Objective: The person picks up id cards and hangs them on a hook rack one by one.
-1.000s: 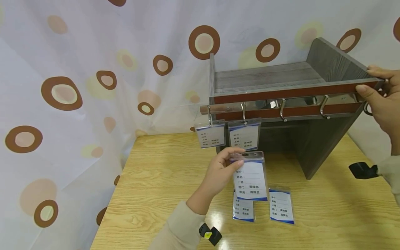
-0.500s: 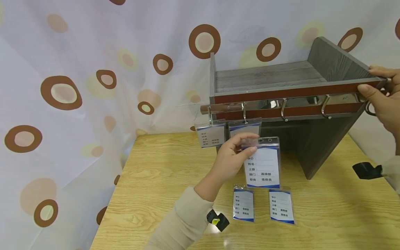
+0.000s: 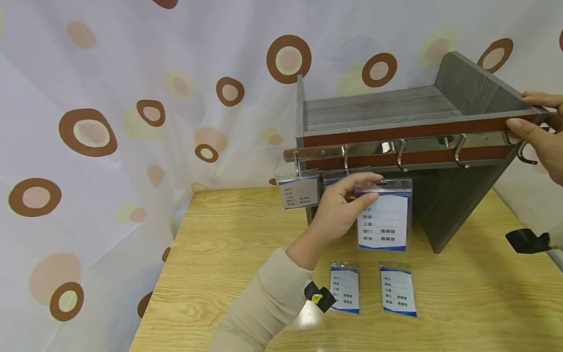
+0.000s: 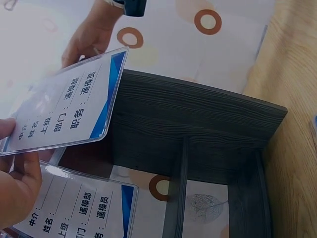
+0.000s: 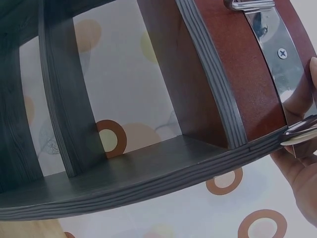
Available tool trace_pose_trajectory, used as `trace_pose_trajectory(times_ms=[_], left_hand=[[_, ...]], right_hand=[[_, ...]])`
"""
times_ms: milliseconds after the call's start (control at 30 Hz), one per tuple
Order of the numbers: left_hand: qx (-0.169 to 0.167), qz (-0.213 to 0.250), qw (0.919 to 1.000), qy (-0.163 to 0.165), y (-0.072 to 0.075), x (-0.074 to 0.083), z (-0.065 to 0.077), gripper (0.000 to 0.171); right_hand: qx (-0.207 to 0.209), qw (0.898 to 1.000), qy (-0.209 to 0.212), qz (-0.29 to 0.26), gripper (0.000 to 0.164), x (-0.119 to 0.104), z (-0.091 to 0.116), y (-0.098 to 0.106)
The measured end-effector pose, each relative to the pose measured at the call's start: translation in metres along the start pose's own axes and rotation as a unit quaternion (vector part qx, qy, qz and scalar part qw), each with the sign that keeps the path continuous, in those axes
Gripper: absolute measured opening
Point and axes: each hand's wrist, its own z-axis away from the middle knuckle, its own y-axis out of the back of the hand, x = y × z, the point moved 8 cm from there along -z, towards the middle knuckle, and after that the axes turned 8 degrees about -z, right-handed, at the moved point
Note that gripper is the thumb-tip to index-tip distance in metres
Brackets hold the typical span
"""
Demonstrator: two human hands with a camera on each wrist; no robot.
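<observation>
In the head view my left hand (image 3: 336,210) pinches a clear badge holder (image 3: 384,222) by its upper left corner, its white card with blue edges facing me. The badge overlaps the rack's dark lower part, below the third hook (image 3: 401,156). One badge holder (image 3: 299,190) hangs from the leftmost hook, and a second hanging badge holder (image 4: 74,203) is partly hidden behind my left hand in the head view. My right hand (image 3: 543,137) grips the right front corner of the grey wooden hook rack (image 3: 378,110), thumb on its front edge.
Two more badge holders, a left one (image 3: 345,288) and a right one (image 3: 399,289), lie on the wooden table (image 3: 220,254) before the rack. More bare metal hooks (image 3: 459,151) line the rack's right side. A patterned curtain (image 3: 176,98) stands behind.
My left hand has carried the badge holder up and to the right, from over the table badge to below the third hook. My right hand stays at the rack's corner.
</observation>
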Motion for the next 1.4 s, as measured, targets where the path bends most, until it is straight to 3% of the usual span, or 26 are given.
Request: trace_pose_trajectory(times_ms=[167, 500, 1100, 1400], left_hand=[[0.008, -0.019, 0.9998, 0.002, 0.0, 0.01, -0.004, 0.026], [-0.013, -0.035, 0.9988, -0.032, -0.018, 0.0, -0.02, 0.028], [0.008, -0.088, 0.9961, 0.006, -0.031, 0.002, -0.031, 0.026], [0.01, -0.061, 0.9971, 0.044, -0.034, -0.003, -0.033, 0.027]], right_hand=[[0.002, 1.0, -0.013, -0.026, 0.041, 0.001, 0.0, 0.0], [0.009, 0.999, -0.014, -0.031, 0.04, 0.003, -0.001, 0.002], [0.018, 1.0, -0.002, 0.001, 0.039, 0.0, 0.0, 0.006], [0.02, 1.0, 0.017, 0.005, 0.038, -0.002, -0.001, 0.007]])
